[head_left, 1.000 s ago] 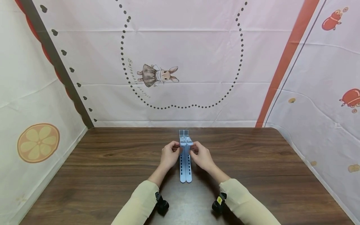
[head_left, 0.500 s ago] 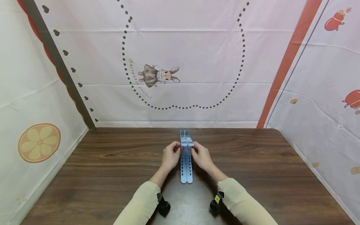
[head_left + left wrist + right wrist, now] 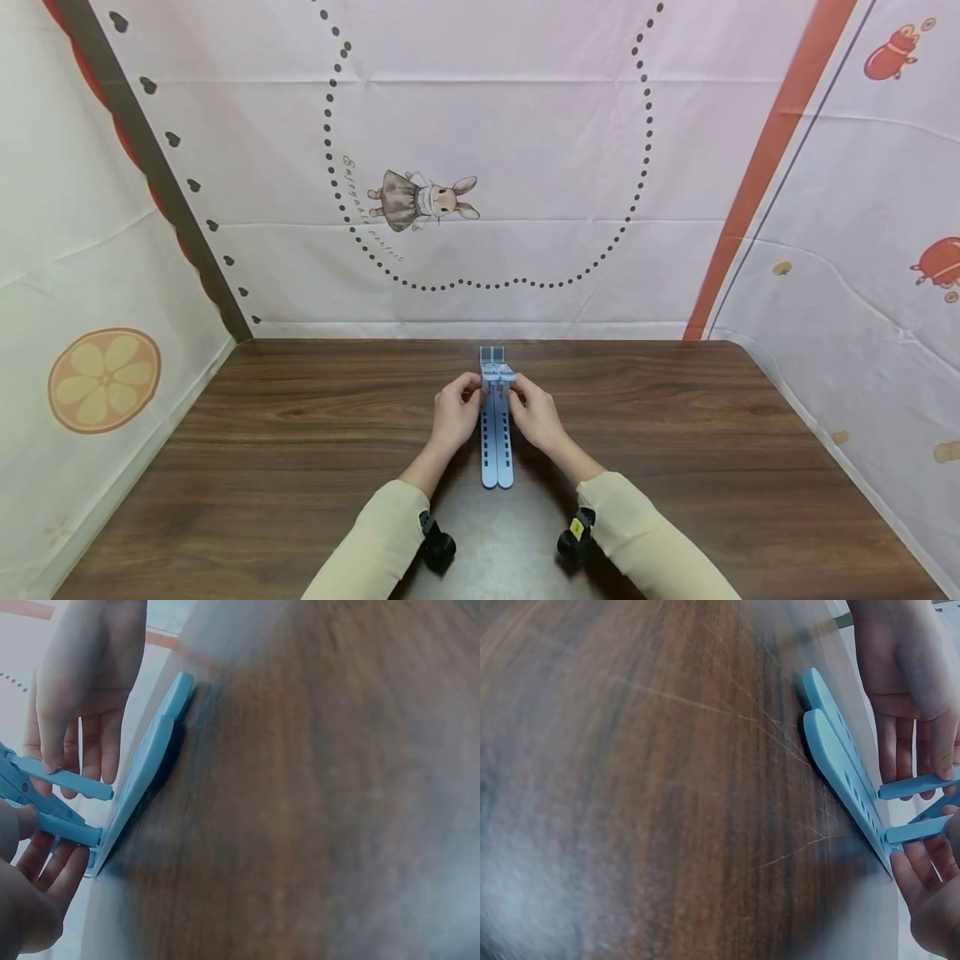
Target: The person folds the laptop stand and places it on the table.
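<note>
A light-blue folding laptop stand (image 3: 497, 450) lies near the far edge of the table, its two slotted rails side by side and pointing toward me. Raised arms and hinged pieces rise from its far half. My left hand (image 3: 454, 417) pinches the left support arm (image 3: 69, 827) between thumb and fingers. On the other side, my right hand (image 3: 538, 417) pinches the matching arm (image 3: 919, 829) the same way. Both wrist views show the two arms lifted at an angle above the rails. Fingers hide part of the hinged pieces.
The dark wood table (image 3: 322, 467) stretches out on both sides of the stand. Printed white cloth (image 3: 525, 167) hangs behind the far edge and along both sides. Black wrist cameras (image 3: 438, 550) hang below both sleeves.
The upper hinged part of the stand has tilted slightly, its near edge now a little higher in the head view. Both hands keep their pinch and have barely moved.
</note>
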`<state>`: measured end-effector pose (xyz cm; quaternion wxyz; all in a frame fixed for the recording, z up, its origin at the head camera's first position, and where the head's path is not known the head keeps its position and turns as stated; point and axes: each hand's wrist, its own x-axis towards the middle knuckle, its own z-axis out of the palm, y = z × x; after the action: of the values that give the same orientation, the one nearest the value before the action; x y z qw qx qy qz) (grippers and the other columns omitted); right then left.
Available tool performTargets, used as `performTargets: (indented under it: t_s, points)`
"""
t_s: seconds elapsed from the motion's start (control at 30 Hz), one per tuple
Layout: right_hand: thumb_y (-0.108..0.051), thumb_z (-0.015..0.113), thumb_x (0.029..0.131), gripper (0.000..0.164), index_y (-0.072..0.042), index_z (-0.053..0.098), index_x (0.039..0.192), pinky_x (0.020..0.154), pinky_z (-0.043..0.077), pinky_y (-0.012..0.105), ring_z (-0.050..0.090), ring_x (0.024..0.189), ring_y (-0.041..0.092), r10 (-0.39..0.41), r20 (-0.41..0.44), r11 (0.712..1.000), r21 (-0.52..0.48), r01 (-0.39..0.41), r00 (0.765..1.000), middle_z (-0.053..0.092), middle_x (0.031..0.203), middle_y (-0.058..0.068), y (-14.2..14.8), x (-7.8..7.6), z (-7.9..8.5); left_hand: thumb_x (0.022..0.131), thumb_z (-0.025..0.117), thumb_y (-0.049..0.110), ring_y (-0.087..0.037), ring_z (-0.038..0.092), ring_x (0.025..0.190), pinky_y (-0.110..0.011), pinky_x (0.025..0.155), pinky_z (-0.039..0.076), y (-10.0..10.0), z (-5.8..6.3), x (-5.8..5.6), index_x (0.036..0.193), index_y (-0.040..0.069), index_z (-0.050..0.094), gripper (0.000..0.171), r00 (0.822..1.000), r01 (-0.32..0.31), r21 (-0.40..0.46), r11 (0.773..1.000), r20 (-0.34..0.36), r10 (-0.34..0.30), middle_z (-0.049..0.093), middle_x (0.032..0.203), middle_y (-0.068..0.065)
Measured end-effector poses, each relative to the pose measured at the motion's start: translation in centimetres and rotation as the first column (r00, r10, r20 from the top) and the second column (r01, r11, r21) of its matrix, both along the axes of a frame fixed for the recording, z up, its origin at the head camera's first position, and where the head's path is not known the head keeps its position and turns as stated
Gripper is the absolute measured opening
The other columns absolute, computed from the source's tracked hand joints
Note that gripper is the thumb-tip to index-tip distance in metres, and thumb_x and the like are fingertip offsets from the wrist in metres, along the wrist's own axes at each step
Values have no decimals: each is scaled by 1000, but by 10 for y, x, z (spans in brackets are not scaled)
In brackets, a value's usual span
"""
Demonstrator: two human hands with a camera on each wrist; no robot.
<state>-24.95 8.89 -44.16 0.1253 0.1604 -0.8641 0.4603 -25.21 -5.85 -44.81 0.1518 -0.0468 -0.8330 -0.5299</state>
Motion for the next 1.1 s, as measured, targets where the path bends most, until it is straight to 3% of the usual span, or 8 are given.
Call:
performTargets:
  t_s: [0.17,0.43,0.63,1.1]
  points:
    - [-2,51,91,10,-3,60,94,58,45,25,54,70,15,-13,1,1000,18,12,1000,64,84,10,0,-1,1,85,61,2,-17,60,78,-28,65,50,0,1,-1,91,3,67,8,999,-2,-12,1000,-39,2,68,82,-5]
    - [-2,49,92,11,-2,59,98,55,43,23,51,66,13,-5,7,1000,18,5,1000,63,84,11,1,-1,3,84,62,1,-17,60,78,-30,66,49,3,2,-2,90,2,67,8,999,-15,-15,1000,-39,14,68,82,-5]
    - [-3,51,92,7,-4,58,91,53,41,22,49,63,12,-16,11,1000,20,16,1000,59,77,6,1,-1,1,84,62,0,-17,60,78,-29,66,50,3,1,-2,89,3,67,8,999,-16,-11,1000,-32,15,68,82,-6]
    - [-3,58,87,7,-7,63,88,64,49,29,56,71,14,-51,-116,992,108,64,992,66,84,5,3,-7,-3,84,61,-1,-17,63,79,-31,68,52,2,-2,-5,86,9,67,12,998,-26,-20,999,-59,25,70,83,-4]
